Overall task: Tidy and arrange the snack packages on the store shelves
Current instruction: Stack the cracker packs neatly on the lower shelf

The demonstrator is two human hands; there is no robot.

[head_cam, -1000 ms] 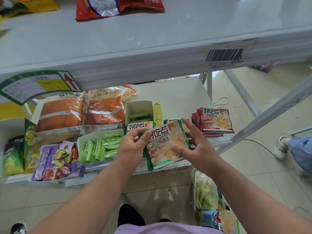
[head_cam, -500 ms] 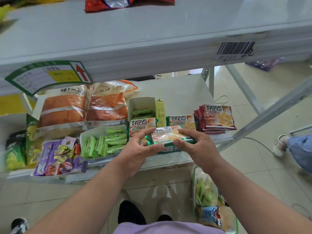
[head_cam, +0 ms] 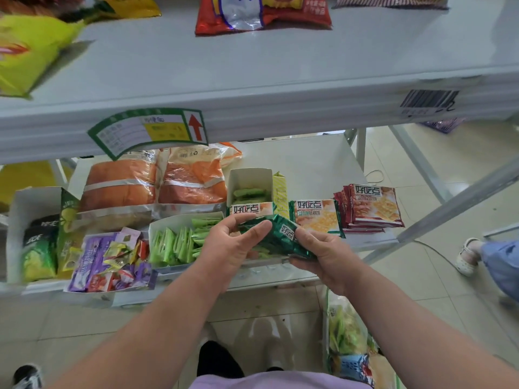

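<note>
Both hands hold a stack of green cracker packets (head_cam: pixel 276 234) just above the front of the lower shelf (head_cam: pixel 309 161). My left hand (head_cam: pixel 233 248) grips its left end, thumb on top. My right hand (head_cam: pixel 323 254) grips its right end from below. The stack is tilted, its green edge facing up. Behind it on the shelf lie two more green-edged packets (head_cam: pixel 317 217) and a red stack of the same brand (head_cam: pixel 370 206). An open white box of green wafer packs (head_cam: pixel 179 240) sits to the left.
Two orange bread bags (head_cam: pixel 157 181) lie at the shelf's back. A small open box (head_cam: pixel 250 186) holds green packs, and a candy tray (head_cam: pixel 109 262) sits front left. The upper shelf (head_cam: pixel 252 88) overhangs with chip bags (head_cam: pixel 261 12). A bag of snacks (head_cam: pixel 348 341) hangs below right. Another person's foot (head_cam: pixel 469 256) stands at right.
The packets were face up and spread between my hands. Now they are gathered into one stack and turned on edge, held slightly lower and nearer to me.
</note>
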